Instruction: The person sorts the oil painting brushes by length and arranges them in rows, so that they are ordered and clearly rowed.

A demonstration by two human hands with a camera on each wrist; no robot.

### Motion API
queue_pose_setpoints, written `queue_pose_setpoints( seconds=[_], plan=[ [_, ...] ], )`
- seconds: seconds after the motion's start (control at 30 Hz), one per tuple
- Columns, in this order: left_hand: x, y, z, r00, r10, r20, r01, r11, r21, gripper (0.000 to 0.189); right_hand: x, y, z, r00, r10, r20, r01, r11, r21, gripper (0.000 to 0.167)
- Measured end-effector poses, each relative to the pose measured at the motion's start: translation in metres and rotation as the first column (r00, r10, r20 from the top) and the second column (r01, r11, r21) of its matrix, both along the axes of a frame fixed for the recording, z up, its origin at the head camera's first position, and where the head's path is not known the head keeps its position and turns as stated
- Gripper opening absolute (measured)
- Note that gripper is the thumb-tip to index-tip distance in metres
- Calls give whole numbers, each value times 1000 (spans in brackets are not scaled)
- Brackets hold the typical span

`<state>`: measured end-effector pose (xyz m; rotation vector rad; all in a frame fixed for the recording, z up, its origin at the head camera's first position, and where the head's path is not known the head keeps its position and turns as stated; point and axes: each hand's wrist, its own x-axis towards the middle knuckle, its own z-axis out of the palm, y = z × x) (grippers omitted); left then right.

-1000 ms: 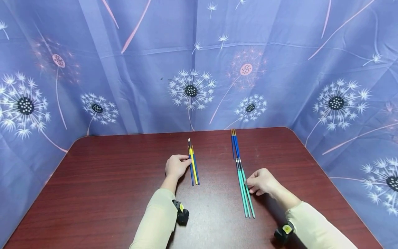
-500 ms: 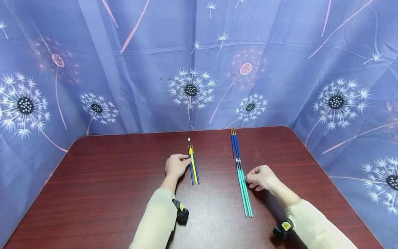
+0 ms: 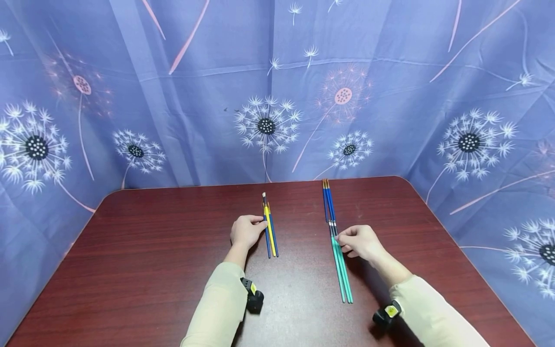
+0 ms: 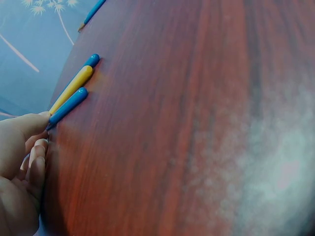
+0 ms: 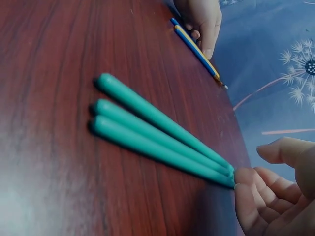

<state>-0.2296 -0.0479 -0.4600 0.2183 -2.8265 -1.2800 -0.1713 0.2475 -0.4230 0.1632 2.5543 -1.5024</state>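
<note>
My left hand (image 3: 246, 232) pinches a small bundle of paintbrushes at mid-table: a yellow paintbrush (image 3: 270, 231) between blue ones (image 3: 273, 236). In the left wrist view their rounded handle ends (image 4: 81, 94) stick out past the thumb. My right hand (image 3: 361, 242) is at the upper part of three teal paintbrushes (image 3: 341, 270), which lie side by side on the table. In the right wrist view its fingertips (image 5: 241, 179) touch the teal brushes' side, and the thumb stands apart from them. Beyond the teal bristles lie several blue paintbrushes (image 3: 328, 200).
The dark red wooden table (image 3: 151, 250) ends at a rounded back edge. Behind and beside it hangs a blue curtain (image 3: 208, 111) with dandelion prints. A black wrist camera (image 3: 255, 300) sits at the left sleeve, another wrist camera (image 3: 383, 315) at the right.
The rightmost teal paintbrush has shifted left against the other two. My right hand has moved left and forward along them, toward the bristle end. The left hand has stayed in place.
</note>
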Motion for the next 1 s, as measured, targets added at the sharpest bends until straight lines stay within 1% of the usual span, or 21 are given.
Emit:
queue_pose_setpoints(
  seconds=[0.1,0.27,0.53,0.83,1.0],
  plan=[
    [1,0,1,1000,-3,3,3,1000,9,26,-2,-4,0,1000,-10,-16,9,1000,-24,23],
    [1,0,1,1000,-3,5,3,1000,11,26,-6,-12,-2,999,-40,-10,39,996,-77,23],
    [1,-1,-1,1000,1,2,-1,1000,5,25,-11,-29,-4,998,-60,-23,57,991,-122,24],
    [1,-1,0,1000,6,0,-6,1000,4,26,-19,-47,-6,997,-52,-53,43,987,-157,23],
    [1,0,0,1000,7,-1,-7,1000,6,26,-24,-60,-4,997,-44,-69,32,986,-165,22]
  ],
)
